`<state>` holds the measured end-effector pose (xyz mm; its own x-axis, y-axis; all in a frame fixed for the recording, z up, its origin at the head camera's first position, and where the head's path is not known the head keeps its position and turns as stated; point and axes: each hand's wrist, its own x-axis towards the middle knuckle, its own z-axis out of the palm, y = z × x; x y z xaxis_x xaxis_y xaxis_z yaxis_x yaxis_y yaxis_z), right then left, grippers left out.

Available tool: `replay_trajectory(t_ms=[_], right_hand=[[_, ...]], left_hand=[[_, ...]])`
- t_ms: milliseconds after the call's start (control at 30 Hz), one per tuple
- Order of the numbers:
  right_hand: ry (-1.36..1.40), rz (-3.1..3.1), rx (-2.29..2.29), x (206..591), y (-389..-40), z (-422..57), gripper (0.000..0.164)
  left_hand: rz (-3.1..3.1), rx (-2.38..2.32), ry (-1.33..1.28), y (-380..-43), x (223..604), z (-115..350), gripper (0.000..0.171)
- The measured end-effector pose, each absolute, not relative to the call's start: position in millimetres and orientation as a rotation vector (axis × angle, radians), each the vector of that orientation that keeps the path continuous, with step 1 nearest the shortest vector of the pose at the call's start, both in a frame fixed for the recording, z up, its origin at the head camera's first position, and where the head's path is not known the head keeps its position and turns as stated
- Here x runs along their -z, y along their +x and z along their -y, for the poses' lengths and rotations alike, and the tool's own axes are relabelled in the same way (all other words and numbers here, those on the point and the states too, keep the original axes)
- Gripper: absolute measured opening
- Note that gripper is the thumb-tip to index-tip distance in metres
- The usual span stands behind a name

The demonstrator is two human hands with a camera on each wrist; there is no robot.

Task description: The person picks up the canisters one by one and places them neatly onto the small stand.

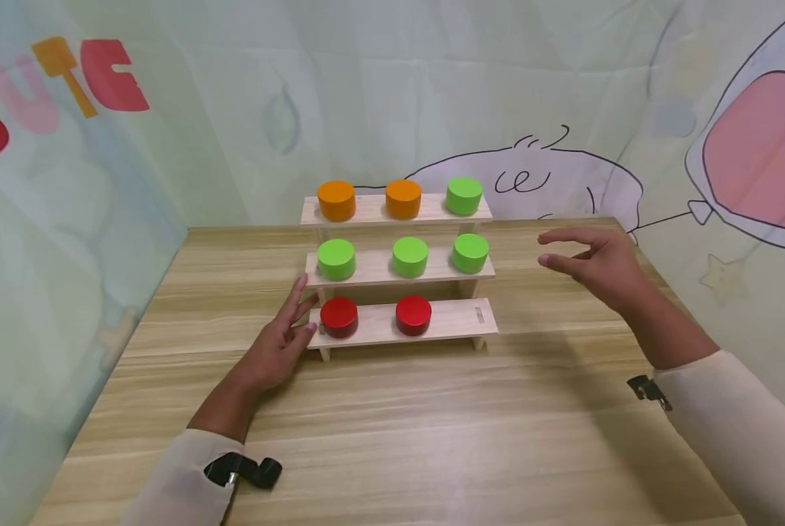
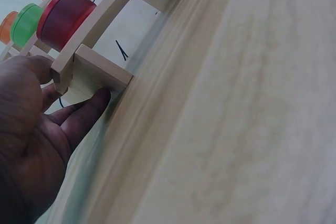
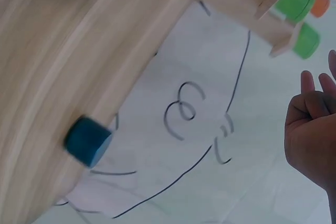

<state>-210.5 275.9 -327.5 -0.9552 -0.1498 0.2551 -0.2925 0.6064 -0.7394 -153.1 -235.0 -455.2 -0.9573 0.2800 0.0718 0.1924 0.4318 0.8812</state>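
Note:
A pale three-tier wooden stand [image 1: 454, 318] holds coloured round blocks. Its top shelf bears two orange blocks [image 1: 403, 199] and a green block [image 1: 463, 196]; three green blocks [image 1: 409, 257] line the middle one. On the bottom shelf sit two red blocks [image 1: 413, 315], with a small slot at its bare right end. My left hand [image 1: 274, 351] rests against the stand's left end, its fingertips touching the shelf end and leg in the left wrist view. Right of the stand, my right hand [image 1: 599, 264] hovers with thumb and forefinger apart, holding nothing.
A dark teal round block [image 3: 87, 141] lies on the wooden table [image 1: 392, 424] near an edge in the right wrist view; it is hidden in the head view. Printed cloth [image 1: 379, 95] hangs behind the table and at both sides.

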Motion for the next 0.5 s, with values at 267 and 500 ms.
replay_trajectory(t_ms=[267,500], right_hand=[[0.093,2.676,-1.335,333,-232,-310,0.048],[-0.069,2.743,-1.366,336,-249,-330,0.054]], left_hand=[[-2.571,-1.577,0.414,-153,455,235,0.088],[-2.583,-1.567,0.427,-153,454,235,0.089]])
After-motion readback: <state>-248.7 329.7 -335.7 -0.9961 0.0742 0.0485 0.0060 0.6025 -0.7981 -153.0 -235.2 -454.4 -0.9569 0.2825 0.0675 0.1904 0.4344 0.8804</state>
